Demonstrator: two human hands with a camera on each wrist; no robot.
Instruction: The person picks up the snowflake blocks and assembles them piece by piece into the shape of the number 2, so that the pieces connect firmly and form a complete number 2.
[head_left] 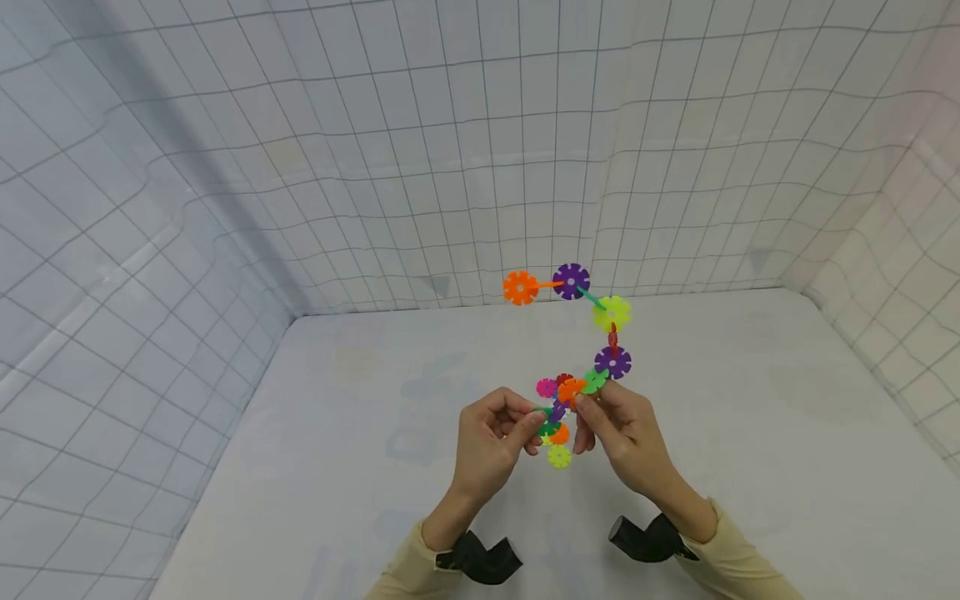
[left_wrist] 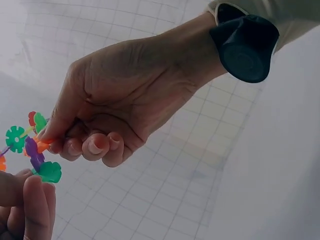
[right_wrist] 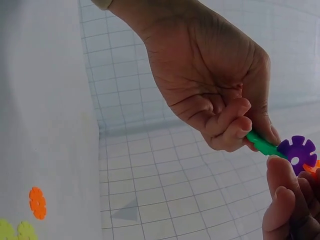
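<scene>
A curved chain of notched plastic snowflake discs stands up from my hands in the head view. Its far end is an orange disc (head_left: 521, 287), followed by a purple disc (head_left: 572, 282) and a yellow disc (head_left: 612, 313). My right hand (head_left: 633, 437) pinches an orange disc near the chain's lower end, beside a light green disc (head_left: 596, 381). A green disc (right_wrist: 262, 145) is pinched between the thumb and fingers of my left hand (head_left: 487, 437). Between the two hands, a purple disc (right_wrist: 298, 154) meets that green disc at its edge.
Loose discs lie on the white table (head_left: 337, 433) below the hands, among them a pink one (head_left: 547, 387), a yellow one (head_left: 558, 457) and an orange one (right_wrist: 37, 202). A grid-patterned cloth wall (head_left: 465, 167) rises behind the table and at both sides.
</scene>
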